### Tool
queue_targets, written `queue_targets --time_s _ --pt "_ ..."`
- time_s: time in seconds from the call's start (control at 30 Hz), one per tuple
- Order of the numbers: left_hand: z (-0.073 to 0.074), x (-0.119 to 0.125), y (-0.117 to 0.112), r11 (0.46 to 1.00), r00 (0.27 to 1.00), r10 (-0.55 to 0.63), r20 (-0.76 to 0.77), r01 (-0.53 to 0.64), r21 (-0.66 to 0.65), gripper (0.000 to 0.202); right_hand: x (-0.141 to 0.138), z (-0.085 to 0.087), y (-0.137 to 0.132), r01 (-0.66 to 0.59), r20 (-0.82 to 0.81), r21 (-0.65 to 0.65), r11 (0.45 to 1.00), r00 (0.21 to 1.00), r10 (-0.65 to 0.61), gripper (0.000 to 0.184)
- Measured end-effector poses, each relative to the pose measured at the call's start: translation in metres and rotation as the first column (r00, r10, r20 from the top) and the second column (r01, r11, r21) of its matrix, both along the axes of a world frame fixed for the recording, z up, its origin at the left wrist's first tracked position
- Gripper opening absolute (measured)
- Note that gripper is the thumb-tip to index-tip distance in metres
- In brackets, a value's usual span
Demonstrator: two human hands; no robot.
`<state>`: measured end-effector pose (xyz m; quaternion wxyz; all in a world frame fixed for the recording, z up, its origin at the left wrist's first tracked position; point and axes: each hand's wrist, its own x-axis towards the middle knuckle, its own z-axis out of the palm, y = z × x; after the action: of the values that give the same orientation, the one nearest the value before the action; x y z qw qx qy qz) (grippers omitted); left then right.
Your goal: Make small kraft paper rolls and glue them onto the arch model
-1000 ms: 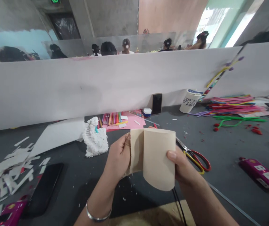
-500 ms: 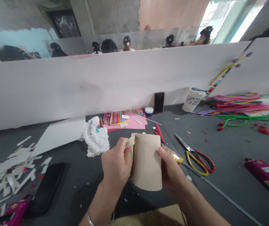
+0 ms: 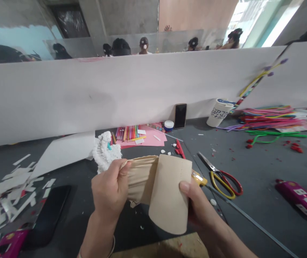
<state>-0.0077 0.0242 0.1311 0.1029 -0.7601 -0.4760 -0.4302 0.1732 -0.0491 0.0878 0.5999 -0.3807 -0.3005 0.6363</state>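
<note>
A beige piece of fabric point(image 3: 166, 195) hangs between both hands above the dark grey table point(image 3: 263, 168). My left hand point(image 3: 109, 191) is closed on its gathered, pleated left end. My right hand point(image 3: 196, 206) grips the flat right part, thumb on the front, so the cloth folds over into a curved panel. Just behind the fabric lies a yellow-handled tool point(image 3: 199, 178), partly hidden. A silver bangle shows on my left wrist.
Red-and-yellow scissors point(image 3: 222, 175) lie right of the hands. A white frilled paper figure point(image 3: 105, 154) stands behind my left hand. A black phone point(image 3: 48, 216), paper scraps point(image 3: 8, 195), pens on pink paper point(image 3: 140, 137), a paper cup point(image 3: 218, 113), pipe cleaners point(image 3: 269, 120) and a magenta case point(image 3: 300, 199) lie around. People sit beyond the white divider.
My left hand has pulled its end of the fabric out to the left, spreading the pleated part. The folded panel in my right hand has dropped slightly lower.
</note>
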Motion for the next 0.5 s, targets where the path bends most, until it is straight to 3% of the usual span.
queue_targets --time_s 0.17,0.3,0.5 --pt "0.006 -0.008 -0.006 0.996 0.996 0.084 0.026 -0.084 -0.013 0.026 0.003 0.006 0.0 -0.052 -0.027 0.029 0.998 0.998 0.053 0.073" --pt "0.016 -0.011 -0.01 0.985 0.986 0.168 0.024 -0.167 -0.039 0.028 0.012 0.01 0.004 -0.181 -0.027 0.032 0.983 0.983 0.182 0.079" --pt "0.033 -0.006 -0.012 0.995 0.997 0.076 -0.02 -0.075 0.063 0.027 0.002 0.003 0.012 -0.167 -0.095 -0.061 0.984 0.982 0.16 0.068"
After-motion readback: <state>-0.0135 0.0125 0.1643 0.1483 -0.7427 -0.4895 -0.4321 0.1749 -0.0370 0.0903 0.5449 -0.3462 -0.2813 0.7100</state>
